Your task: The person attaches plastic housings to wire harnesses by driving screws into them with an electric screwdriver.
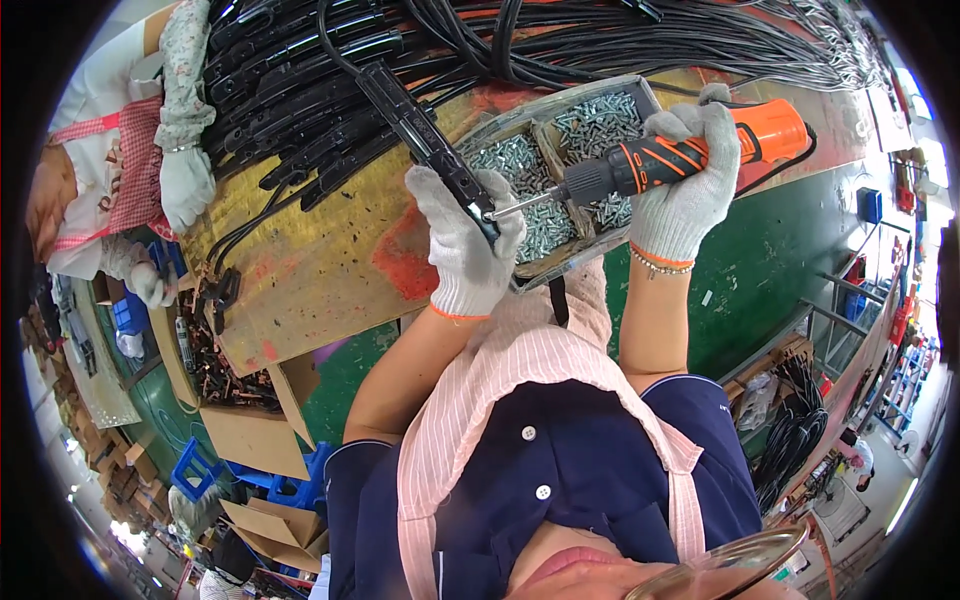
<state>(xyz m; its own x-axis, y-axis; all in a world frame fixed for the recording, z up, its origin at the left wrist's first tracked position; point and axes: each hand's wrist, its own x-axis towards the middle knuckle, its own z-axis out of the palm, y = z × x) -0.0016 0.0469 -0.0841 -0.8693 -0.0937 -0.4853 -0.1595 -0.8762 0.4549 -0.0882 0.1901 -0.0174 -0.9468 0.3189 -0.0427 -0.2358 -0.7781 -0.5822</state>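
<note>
My left hand [468,250], in a white glove, is closed round the lower end of a long black plastic housing [425,140] with a cable at its far end. Gripped by the handle in my gloved right hand [690,195] is an orange and black electric screwdriver [772,132]. Its thin bit points left, the tip at the housing's lower end by my left fingers; whether a screw sits there is too small to tell. Just beyond and beneath my hands stands a grey divided tray [572,262], its compartments holding small silver and darker screws [597,118].
Many black housings [290,120] lie piled at the table's far left, and black cables [640,50] run along its back. The worn yellow table [300,300] has red patches. A co-worker's gloved hand [187,190] rests at the left, near a cardboard box [255,440].
</note>
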